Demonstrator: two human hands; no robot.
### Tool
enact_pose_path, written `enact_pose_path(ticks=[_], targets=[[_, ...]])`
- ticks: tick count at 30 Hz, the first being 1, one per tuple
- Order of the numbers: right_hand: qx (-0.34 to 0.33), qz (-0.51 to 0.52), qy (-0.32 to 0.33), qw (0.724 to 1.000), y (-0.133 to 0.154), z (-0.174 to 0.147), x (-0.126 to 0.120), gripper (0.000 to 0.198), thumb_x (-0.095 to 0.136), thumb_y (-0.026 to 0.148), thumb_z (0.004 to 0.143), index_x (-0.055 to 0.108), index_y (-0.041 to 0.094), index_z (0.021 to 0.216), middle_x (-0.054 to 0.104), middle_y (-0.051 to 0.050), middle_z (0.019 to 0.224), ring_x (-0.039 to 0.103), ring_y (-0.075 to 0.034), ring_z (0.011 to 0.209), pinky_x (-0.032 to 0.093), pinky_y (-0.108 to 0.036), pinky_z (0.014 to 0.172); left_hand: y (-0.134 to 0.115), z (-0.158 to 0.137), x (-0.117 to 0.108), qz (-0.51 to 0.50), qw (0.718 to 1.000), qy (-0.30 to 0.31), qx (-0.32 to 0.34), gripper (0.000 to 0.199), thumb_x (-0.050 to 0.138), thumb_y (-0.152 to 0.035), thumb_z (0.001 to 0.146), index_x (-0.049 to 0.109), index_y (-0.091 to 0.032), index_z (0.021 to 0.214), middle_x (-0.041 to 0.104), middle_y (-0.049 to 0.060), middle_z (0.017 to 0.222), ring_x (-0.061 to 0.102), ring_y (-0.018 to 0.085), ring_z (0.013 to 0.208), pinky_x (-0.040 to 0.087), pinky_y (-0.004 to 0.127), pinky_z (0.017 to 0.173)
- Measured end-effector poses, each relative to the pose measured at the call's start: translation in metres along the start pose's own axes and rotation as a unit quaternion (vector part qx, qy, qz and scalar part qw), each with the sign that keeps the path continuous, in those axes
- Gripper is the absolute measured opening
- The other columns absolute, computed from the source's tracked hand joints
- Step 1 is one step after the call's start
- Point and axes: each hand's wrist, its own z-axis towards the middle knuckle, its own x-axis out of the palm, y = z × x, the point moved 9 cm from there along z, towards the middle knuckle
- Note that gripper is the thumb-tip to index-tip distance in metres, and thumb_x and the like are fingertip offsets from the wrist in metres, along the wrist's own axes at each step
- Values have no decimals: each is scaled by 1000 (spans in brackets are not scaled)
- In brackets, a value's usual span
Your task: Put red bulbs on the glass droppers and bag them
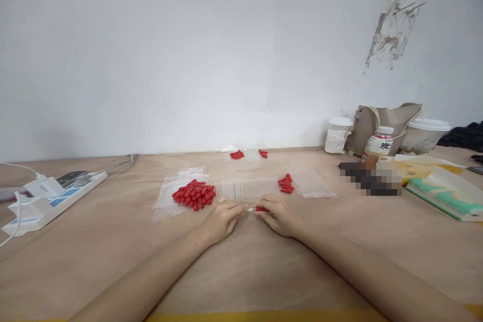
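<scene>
1. My left hand is palm down, fingers curled and pinching the left end of a clear tube.
2. My right hand mirrors it, fingers pinching a red bulb at the tube's right end; I cannot tell how far they are joined.
3. My left forearm and right forearm slant inward from the near corners.
4. Just beyond, a row of clear tubes lies between a red bulb pile, left, and a few bulbs, right.

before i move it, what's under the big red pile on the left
Clear plastic bags stick out from under the red pile on its left; whatever lies beneath its middle is covered.
</scene>
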Motion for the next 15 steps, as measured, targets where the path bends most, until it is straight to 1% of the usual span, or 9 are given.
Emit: enact_pose_path(ticks=[4, 6, 9, 15], targets=[[-20, 0, 15, 1000, 4, 0, 3, 20, 44, 23, 84, 58, 20, 97, 58, -5, 80, 52, -16, 77, 40, -29, 71, 0, 1, 2, -4, 1000, 8, -6, 24, 40, -8, 84, 59, -16, 97, 65, 5, 80, 58, 16, 74, 36, 30, 68], [-27, -5, 23, 999, 6, 1, 5, 21, 43, 23, 84, 58, 21, 99, 58, -5, 78, 52, -16, 76, 40, -29, 70, 0, 1, 2, -4, 1000, 10, -10, 23, 41, -10, 84, 59, -16, 96, 65, 5, 79, 58, 16, 73, 36, 29, 68], [-42, -20, 28, 999, 9, 2, 5, 21, 42, 24, 85, 60, 20, 95, 58, -5, 75, 51, -16, 73, 39, -29, 69, 0, 2, 4, -2, 1000, 16, -14, 22, 40, -12, 86, 60, -16, 94, 64, 4, 76, 57, 16, 71, 36, 28, 67], [-50, -26, 36, 998, 7, 2, 10, 20, 42, 24, 85, 61, 20, 92, 59, -6, 79, 53, -16, 77, 40, -29, 71, 0, 2, 8, 8, 999, 31, -29, 21, 39, -15, 87, 60, -17, 91, 63, 4, 75, 56, 16, 69, 36, 28, 67]])
